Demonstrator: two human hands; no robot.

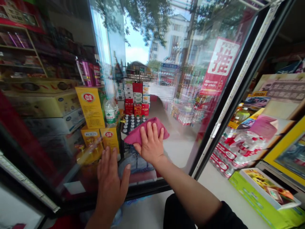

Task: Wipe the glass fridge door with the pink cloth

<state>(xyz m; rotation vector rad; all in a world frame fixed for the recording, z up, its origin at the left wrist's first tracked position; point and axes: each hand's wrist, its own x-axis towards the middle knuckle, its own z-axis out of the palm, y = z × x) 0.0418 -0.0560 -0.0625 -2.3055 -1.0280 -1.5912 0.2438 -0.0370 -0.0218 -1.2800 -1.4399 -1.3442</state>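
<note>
Pink cloth (143,132) pressed flat on glass door (186,95) under right hand (150,144).
Left hand (111,181) nearer bottom edge, open, fingers spread, holding nothing; cloth's long axis slanting up rightward.

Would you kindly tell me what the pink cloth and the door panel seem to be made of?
The pink cloth under the right hand looks like soft, matte fabric, possibly microfibre: it bunches and folds. The door panel looks like glossy glass: it mirrors street and trees.

- Bright daylight; street, trees and sky mirrored as glare on the tilted black-framed glass door (166,95).
- Dim shelves at left.
- Wide-angle bending and soft blur toward the edges.
</note>
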